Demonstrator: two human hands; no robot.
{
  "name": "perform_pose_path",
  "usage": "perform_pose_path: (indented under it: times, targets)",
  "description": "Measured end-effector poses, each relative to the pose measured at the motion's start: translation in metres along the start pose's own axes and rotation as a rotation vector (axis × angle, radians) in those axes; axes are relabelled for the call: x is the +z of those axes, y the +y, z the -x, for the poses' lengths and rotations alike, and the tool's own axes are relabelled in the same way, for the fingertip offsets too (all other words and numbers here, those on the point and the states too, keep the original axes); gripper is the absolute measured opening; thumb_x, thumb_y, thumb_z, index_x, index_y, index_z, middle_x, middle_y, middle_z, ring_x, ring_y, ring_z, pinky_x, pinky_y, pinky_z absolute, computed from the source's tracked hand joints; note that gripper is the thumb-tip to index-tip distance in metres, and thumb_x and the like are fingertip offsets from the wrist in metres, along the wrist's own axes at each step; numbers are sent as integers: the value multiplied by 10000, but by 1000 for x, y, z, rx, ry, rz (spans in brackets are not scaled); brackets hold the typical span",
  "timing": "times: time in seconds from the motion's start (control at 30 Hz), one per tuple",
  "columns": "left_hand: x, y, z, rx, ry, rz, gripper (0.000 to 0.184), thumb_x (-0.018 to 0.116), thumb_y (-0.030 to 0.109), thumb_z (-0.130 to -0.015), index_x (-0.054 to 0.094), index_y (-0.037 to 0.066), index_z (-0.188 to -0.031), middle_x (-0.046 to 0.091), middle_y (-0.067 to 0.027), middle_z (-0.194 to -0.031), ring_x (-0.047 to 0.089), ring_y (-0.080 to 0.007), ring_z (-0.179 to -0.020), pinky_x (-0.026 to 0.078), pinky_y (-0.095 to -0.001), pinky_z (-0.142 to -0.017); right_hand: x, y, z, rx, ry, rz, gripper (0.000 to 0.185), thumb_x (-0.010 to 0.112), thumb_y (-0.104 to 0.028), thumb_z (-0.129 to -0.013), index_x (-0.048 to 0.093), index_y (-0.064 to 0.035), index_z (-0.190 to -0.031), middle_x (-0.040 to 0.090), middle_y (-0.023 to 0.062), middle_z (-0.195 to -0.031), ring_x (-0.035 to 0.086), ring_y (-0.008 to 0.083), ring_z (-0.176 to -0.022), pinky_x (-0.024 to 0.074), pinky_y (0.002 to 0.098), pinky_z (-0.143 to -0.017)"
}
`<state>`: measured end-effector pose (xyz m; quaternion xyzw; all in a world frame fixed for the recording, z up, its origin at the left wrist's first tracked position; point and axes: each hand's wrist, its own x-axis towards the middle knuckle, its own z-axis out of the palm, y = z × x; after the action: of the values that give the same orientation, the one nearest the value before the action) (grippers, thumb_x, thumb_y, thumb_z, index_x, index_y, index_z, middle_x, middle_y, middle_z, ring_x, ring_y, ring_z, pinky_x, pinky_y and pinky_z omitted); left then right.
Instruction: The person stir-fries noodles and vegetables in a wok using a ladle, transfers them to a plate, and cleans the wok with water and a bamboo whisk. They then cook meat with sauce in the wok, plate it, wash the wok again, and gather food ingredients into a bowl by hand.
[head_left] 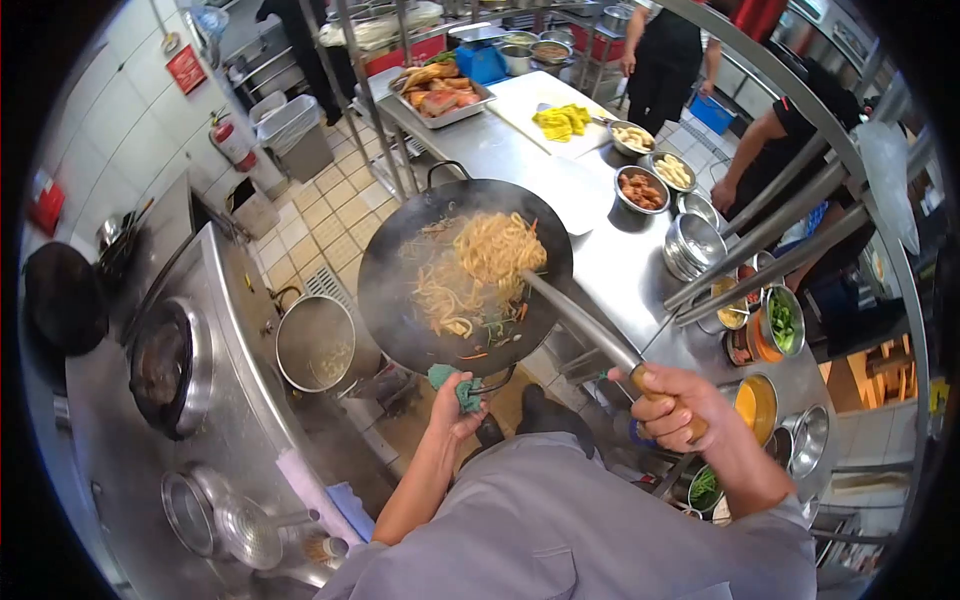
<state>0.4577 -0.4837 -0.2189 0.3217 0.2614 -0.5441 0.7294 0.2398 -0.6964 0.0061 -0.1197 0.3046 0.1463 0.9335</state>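
Note:
A large black wok (390, 310) hangs in front of me, steaming. My left hand (452, 405) grips its near handle through a folded green cloth (455, 385). In my right hand (672, 408) is the wooden-ended handle of a long metal wok ladle (590, 325), my fingers wrapped round it. The ladle's bowl is hidden under a heap of noodles (500, 248) lifted over the wok. More noodles (450, 300) with bits of vegetable lie in the wok below.
A steel pot (315, 343) stands left of the wok, beside the stove (240, 330). On the right counter (625, 260) are several bowls, including one of browned meat pieces (641, 190). A metal rack (790, 230) crosses the right side; co-workers stand beyond it.

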Motion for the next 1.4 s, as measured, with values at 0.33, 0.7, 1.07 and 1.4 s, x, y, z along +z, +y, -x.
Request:
perform_pose_path:
  times: [0.33,0.7,1.07,1.4]
  targets:
    - [82,27,-45,175,25,-96,157,585,203,-786,493,78,-807,517,-57,-676,488,-176,-546,398,-277,-462,35,-81,62,-320,-64,207,398,378,-187,-969,317,-60,-1341,354,-1,-606,354,26,-386,306,185,-296]
    - [99,69,-77,322,154,-68,117,593,182,-780,509,114,-821,550,-36,-683,536,-161,-561,411,-276,-446,-30,-148,36,-450,131,344,338,419,-191,-962,391,-95,-1285,377,-6,-628,339,37,-393,293,190,-317]
    - [137,116,-53,317,45,-130,144,569,214,-812,518,91,-867,567,-68,-729,525,-163,-599,406,-261,-481,-90,-122,-59,-444,479,497,365,480,-143,-915,368,-85,-1258,411,1,-601,389,76,-419,331,224,-358]
    - [189,155,-68,208,-88,-146,178,557,193,-814,531,18,-832,545,-85,-702,500,-163,-570,411,-242,-463,-81,-84,-80,-839,972,1246,475,523,-140,-894,357,-45,-1329,542,71,-665,494,125,-460,413,300,-451]
